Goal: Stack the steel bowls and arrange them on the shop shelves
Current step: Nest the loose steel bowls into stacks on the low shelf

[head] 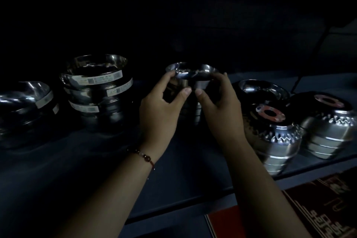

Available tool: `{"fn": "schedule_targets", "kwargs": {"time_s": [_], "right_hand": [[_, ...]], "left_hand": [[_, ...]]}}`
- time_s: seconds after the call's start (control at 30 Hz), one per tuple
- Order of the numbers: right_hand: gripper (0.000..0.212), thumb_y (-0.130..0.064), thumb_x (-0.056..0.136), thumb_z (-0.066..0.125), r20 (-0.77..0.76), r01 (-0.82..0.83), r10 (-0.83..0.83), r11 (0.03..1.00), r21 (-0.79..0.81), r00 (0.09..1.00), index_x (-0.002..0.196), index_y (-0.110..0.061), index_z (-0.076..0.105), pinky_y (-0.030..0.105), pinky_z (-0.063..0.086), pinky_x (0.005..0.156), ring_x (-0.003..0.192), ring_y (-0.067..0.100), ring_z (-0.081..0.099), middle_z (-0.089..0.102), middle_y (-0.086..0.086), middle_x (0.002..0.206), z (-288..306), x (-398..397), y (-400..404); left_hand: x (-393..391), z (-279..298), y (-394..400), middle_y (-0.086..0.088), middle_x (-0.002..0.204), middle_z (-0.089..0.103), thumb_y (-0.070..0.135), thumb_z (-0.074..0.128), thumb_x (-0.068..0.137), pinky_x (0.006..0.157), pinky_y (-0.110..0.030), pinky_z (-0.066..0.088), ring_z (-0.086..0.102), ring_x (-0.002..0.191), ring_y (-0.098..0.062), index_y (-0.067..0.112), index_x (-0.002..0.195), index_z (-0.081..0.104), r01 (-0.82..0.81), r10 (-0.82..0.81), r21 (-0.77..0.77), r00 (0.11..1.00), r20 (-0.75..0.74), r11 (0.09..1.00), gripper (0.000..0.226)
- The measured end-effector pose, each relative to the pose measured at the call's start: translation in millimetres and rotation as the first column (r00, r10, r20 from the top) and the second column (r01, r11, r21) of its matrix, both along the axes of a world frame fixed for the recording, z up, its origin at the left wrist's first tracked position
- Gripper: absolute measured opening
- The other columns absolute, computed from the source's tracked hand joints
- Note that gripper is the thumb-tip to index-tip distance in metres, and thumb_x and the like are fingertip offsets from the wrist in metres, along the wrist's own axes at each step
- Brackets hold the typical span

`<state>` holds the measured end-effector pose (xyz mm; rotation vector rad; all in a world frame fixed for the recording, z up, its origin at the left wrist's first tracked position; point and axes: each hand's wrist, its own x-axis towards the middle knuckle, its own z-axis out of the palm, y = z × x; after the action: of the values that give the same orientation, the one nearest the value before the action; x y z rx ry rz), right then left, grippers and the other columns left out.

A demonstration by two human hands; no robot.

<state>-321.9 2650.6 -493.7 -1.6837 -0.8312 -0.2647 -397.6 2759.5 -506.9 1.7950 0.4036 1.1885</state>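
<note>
Steel bowl [190,75] sits at centre, pinched between left hand [160,110] and right hand [220,106] over a short stack. Labelled stacks [96,91] at nine o'clock look done; inverted stacks [274,131] at three o'clock may need arranging.

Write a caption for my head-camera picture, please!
Both hands, left and right, hold a bowl above the shelf.

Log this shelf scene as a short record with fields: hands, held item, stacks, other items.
left hand: grips the held bowl, beaded bracelet on wrist
right hand: grips the same bowl
held bowl: upright, above a dim stack, contact unclear
left stacks: labelled bowls, upright; lower pile at far left
right stacks: upside-down bowls, stickers on bases
shelf: dark, poorly lit
below: red box
</note>
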Motion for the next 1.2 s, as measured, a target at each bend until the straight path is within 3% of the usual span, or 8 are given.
{"fn": "schedule_targets", "kwargs": {"time_s": [0.1, 0.23, 0.4, 0.5, 0.67, 0.83, 1.07, 1.2], "right_hand": [[0.041, -0.021, 0.091, 0.065, 0.001, -0.041, 0.041, 0.999, 0.001, 0.999, 0.129, -0.024, 0.051, 0.019, 0.044, 0.102, 0.125, 0.004, 0.051, 0.052, -0.005, 0.136, -7.0, -0.8, -1.2], [0.053, -0.025, 0.090, 0.066, -0.019, -0.029, 0.028, 0.999, -0.034, 0.999, 0.138, -0.029, 0.044, 0.037, 0.039, 0.112, 0.144, 0.019, 0.033, 0.038, -0.001, 0.153, -12.9, -4.2, 0.0], [0.078, -0.024, 0.092, 0.064, -0.007, -0.060, 0.060, 0.977, -0.206, 0.998, 0.155, -0.033, 0.017, -0.002, 0.018, 0.095, 0.146, -0.003, -0.003, 0.013, -0.002, 0.165, -9.0, -10.3, -10.6], [0.085, -0.031, 0.094, 0.061, 0.086, 0.002, 0.034, 0.922, -0.386, 0.996, 0.157, -0.031, 0.003, 0.020, 0.024, 0.111, 0.149, 0.005, -0.002, 0.008, 0.001, 0.166, -3.0, -16.9, -23.4], [0.071, -0.036, 0.096, 0.057, 0.271, 0.124, 0.043, 0.813, -0.569, 0.962, 0.155, -0.030, 0.020, 0.024, 0.013, 0.112, 0.152, 0.018, 0.005, 0.012, -0.001, 0.164, 14.5, -36.6, -60.3], [0.062, -0.045, 0.093, 0.049, 0.331, 0.224, 0.011, 0.714, -0.663, 0.944, 0.150, -0.023, 0.038, 0.040, 0.017, 0.123, 0.152, 0.023, 0.007, 0.023, 0.001, 0.162, 11.2, -32.9, -115.4], [0.075, -0.039, 0.092, 0.060, 0.142, 0.271, -0.233, 0.760, -0.591, 0.962, 0.154, -0.034, 0.020, 0.038, 0.028, 0.117, 0.149, 0.018, 0.020, 0.022, -0.003, 0.162, -1.8, -27.4, -175.4], [0.090, -0.062, 0.079, 0.058, -0.093, 0.173, -0.256, 0.839, -0.516, 0.962, 0.154, -0.039, 0.015, 0.040, 0.037, 0.112, 0.138, 0.023, 0.043, 0.030, -0.001, 0.159, -14.3, -23.4, -193.6]], "left_hand": [[-2.0, -2.5, -1.4, 0.022, 0.106, 0.069, 0.037, 0.069, 0.090, 0.084, -0.020, 0.056, 0.065, 0.101, 0.007, 0.038, 0.129, 0.060, -0.007, 0.008, 0.041, 0.999, -0.041, 0.999, 0.040], [-4.6, -5.1, -2.3, 0.018, 0.114, 0.068, 0.037, 0.068, 0.092, 0.088, -0.026, 0.056, 0.065, 0.106, 0.002, 0.036, 0.132, 0.058, -0.009, 0.011, 0.050, 0.999, -0.048, 0.999, 0.041], [-12.6, -6.4, -2.1, 0.016, 0.133, 0.060, 0.040, 0.064, 0.093, 0.095, -0.023, 0.053, 0.059, 0.119, -0.001, 0.036, 0.141, 0.052, -0.021, 0.034, 0.145, 0.995, -0.092, 0.989, 0.050], [-22.2, -7.0, -1.0, 0.011, 0.150, 0.044, 0.045, 0.059, 0.095, 0.092, -0.004, 0.032, 0.044, 0.131, -0.001, 0.034, 0.146, 0.047, -0.069, 0.134, 0.306, 0.971, -0.197, 0.950, 0.053], [-39.0, -9.9, -8.6, -0.006, 0.154, 0.043, 0.045, 0.053, 0.095, 0.105, -0.033, 0.032, 0.041, 0.138, -0.026, 0.021, 0.141, 0.055, -0.050, 0.249, 0.645, 0.943, -0.221, 0.763, 0.051], [-41.6, -13.0, -40.9, -0.010, 0.153, 0.043, 0.049, 0.046, 0.094, 0.110, -0.045, 0.035, 0.039, 0.141, -0.030, 0.020, 0.141, 0.054, 0.109, 0.136, 0.693, 0.948, -0.288, 0.712, 0.056], [-29.1, -15.9, -88.1, -0.007, 0.164, 0.021, 0.063, 0.037, 0.093, 0.117, -0.041, 0.016, 0.025, 0.148, -0.029, 0.032, 0.155, 0.029, 0.334, 0.058, 0.639, 0.857, -0.511, 0.693, 0.069], [-18.2, -17.0, -105.0, -0.005, 0.166, 0.011, 0.064, 0.043, 0.094, 0.120, -0.042, 0.016, 0.016, 0.151, -0.026, 0.037, 0.157, 0.016, 0.383, 0.029, 0.603, 0.828, -0.559, 0.700, 0.074]]}}
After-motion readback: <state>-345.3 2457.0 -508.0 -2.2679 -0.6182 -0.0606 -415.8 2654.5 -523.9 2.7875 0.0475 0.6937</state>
